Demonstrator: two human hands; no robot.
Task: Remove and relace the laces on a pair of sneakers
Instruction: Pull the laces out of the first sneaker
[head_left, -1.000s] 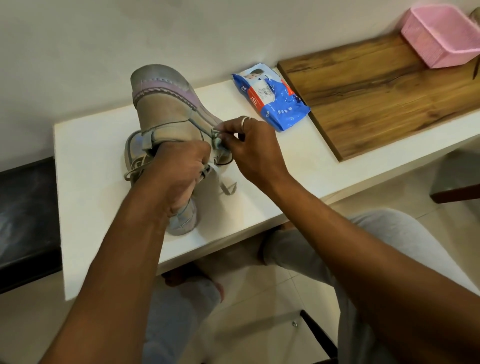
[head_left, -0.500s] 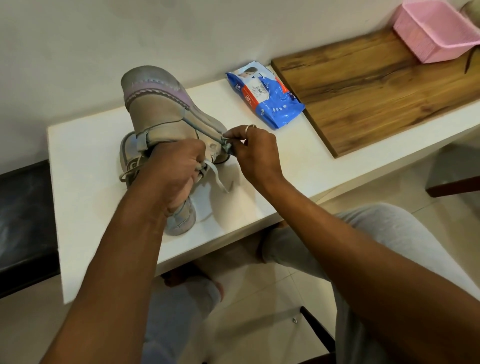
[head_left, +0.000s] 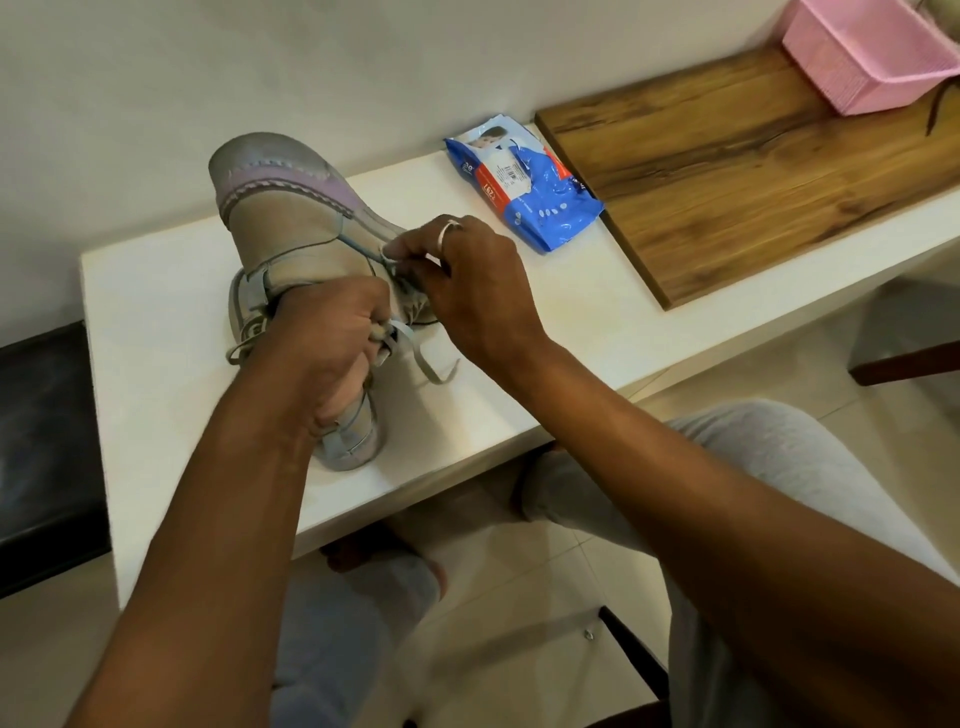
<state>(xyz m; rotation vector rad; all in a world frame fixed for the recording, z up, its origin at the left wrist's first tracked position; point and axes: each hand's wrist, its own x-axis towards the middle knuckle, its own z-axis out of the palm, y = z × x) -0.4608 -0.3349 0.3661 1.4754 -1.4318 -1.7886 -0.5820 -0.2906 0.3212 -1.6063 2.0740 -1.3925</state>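
Grey suede with a lilac stitched band is showing on the raised sneaker (head_left: 291, 234), which is standing toe-up on the white table (head_left: 156, 374) and leaning over the second sneaker (head_left: 350, 441) lying flat beneath it; compared with half a second ago the right hand (head_left: 470, 283) is sitting a little further up the eyelet row, nearer the toe, while the left hand (head_left: 327, 358) is staying clenched in the same spot; the pink basket (head_left: 867, 57) is now being cropped more by the upper right corner, and the loose tail of the lace (head_left: 415, 349) is still curling on the table just right of the left hand; the right thumb and fingertips are pinching the lace against the side of the raised sneaker; the left fingers are gripping the raised sneaker tightly at its opening, with a strand of lace running out past the knuckles; the blue packet (head_left: 524, 182) is carrying a red band with digits that seem to read 297, white letters "ne" on its edge, and a white label whose print is too small to read; counting: two sneakers, one lace tail in sight, two hands, one ring (head_left: 448, 228) on the right hand, one packet just beside one wooden board (head_left: 753, 171), one basket standing on that board
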